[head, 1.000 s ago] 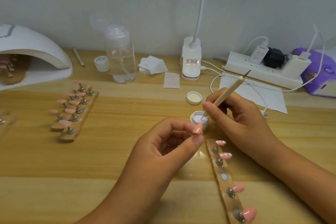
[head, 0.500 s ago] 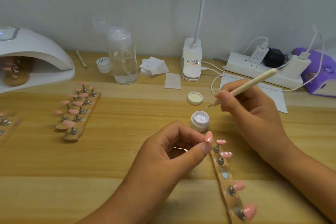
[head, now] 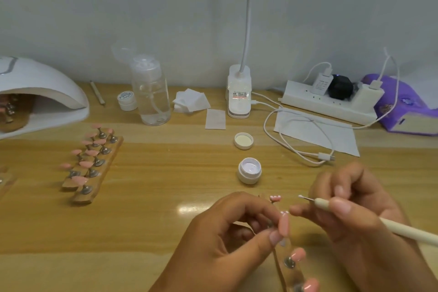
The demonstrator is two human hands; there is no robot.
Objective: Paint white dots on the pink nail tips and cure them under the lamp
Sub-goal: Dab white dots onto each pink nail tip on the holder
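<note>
Left hand [head: 227, 239] lower centre, fingers curled, thumb and forefinger pinching pink nail tip [head: 284, 225], held upright. Right hand [head: 350, 220] lower right, gripping dotting pen [head: 355, 214] pencil-fashion. Shaft runs off right edge; point aimed left, carrying white blob, just above-right of nail tip, not touching. Nail tip glossy pink, white dots along top edge. Holder strip [head: 292, 276] with more pink tips below it. Open gel jar [head: 249, 170] on surface above hands. Curing lamp [head: 42, 92] upper left. Script on small jar [head: 127, 99] and label on desk lamp base [head: 239, 92] too blurred to read.
</note>
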